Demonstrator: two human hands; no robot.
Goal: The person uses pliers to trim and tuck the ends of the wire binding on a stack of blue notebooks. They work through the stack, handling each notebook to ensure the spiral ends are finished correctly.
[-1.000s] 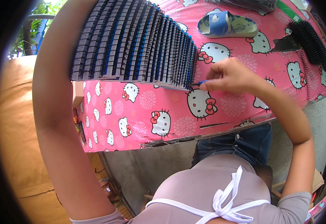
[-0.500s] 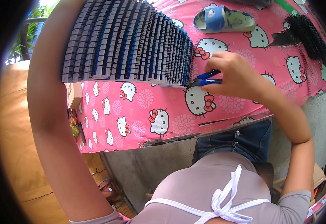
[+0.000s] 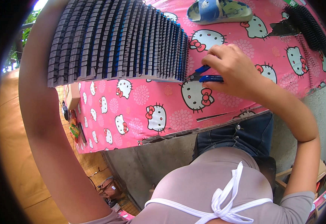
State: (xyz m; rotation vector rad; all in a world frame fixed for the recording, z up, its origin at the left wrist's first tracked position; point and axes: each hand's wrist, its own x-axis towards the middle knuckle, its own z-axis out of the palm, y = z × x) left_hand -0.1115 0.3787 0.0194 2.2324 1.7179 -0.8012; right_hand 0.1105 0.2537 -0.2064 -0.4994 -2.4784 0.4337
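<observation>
A long row of spiral-bound notebooks (image 3: 114, 41) lies on the table, their black coil spines turned up toward me. At the row's right end, my right hand (image 3: 232, 67) is closed around blue-handled cutting pliers (image 3: 211, 78). The pliers' metal jaws are at the bottom corner of the last notebook's coil; whether they touch the wire I cannot tell. My left arm reaches up along the row's left side, and its hand is out of sight beyond the upper edge.
A blue and cream slide sandal (image 3: 221, 12) lies behind the notebooks on the pink patterned tablecloth (image 3: 174, 100). Black plastic coils (image 3: 308, 31) rest at the far right. A cardboard box (image 3: 72, 96) stands by the left edge. The table's torn front edge runs before my waist.
The pliers' handles have spread a little wider in my right hand. The notebooks, table and sandal appear slightly further left and higher in view.
</observation>
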